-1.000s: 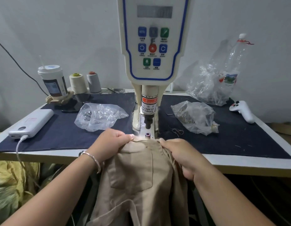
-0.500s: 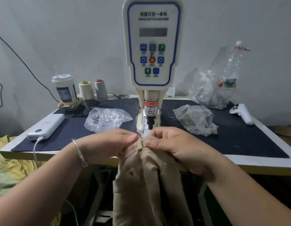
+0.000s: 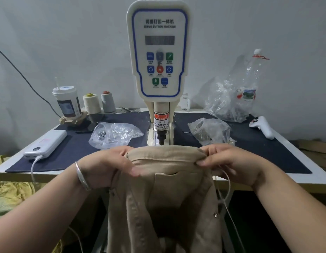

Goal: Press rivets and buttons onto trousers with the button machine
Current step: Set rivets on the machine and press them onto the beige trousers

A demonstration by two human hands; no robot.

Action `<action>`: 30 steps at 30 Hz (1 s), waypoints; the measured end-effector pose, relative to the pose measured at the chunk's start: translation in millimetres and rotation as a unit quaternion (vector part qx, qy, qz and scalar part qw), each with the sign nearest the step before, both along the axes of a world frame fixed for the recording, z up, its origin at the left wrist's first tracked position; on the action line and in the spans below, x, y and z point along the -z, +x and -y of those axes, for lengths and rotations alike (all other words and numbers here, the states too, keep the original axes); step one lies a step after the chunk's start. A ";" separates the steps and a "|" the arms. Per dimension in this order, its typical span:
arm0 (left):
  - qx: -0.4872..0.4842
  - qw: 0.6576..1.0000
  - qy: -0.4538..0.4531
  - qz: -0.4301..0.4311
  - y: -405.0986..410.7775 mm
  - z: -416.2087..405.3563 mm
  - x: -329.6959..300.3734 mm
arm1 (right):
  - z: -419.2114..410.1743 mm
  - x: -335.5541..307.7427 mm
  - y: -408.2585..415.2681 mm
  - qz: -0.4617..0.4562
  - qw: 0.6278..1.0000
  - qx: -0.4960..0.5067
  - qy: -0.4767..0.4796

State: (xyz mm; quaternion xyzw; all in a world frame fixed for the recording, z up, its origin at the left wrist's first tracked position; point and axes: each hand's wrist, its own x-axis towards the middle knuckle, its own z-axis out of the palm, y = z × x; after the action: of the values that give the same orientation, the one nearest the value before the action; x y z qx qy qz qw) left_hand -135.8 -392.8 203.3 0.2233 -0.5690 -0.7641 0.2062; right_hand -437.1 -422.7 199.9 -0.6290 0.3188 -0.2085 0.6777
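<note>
i see my left hand and right hand holding tan trousers up by the waistband, just in front of the button machine. the left fingers curl over the band's left end and pinch it; the right fingers pinch its right end. the waistband's long axis runs from 9 o'clock to 3 o'clock, its top edge facing 12 o'clock toward the punch, while the legs hang toward 6 o'clock, below the desk edge. as i judge it, the main risk is fingers sliding under the punch while feeding cloth in. the hanging weight could also drag the band off line, so a rivet lands crooked. a loose white cable by my right wrist might snag.
</note>
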 end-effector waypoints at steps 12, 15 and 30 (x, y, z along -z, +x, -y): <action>-0.333 0.942 0.009 0.042 16.1 27.6 21.3 | 66.1 46.3 -2.4 -0.262 0.829 0.418 -0.264; -0.388 0.920 0.000 0.050 23.9 39.6 30.6 | 89.3 55.9 -17.3 -0.448 0.718 0.417 -0.331; -0.551 0.798 -0.002 0.245 36.9 105.4 90.7 | 152.1 34.5 -8.0 -0.595 0.745 0.196 -0.228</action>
State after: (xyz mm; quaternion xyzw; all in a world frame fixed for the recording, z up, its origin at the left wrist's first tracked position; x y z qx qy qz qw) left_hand -98.8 -498.2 112.6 0.6783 -0.3834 -0.4402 0.4462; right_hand -445.1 -574.8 165.4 -0.6847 0.7168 0.0132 0.1313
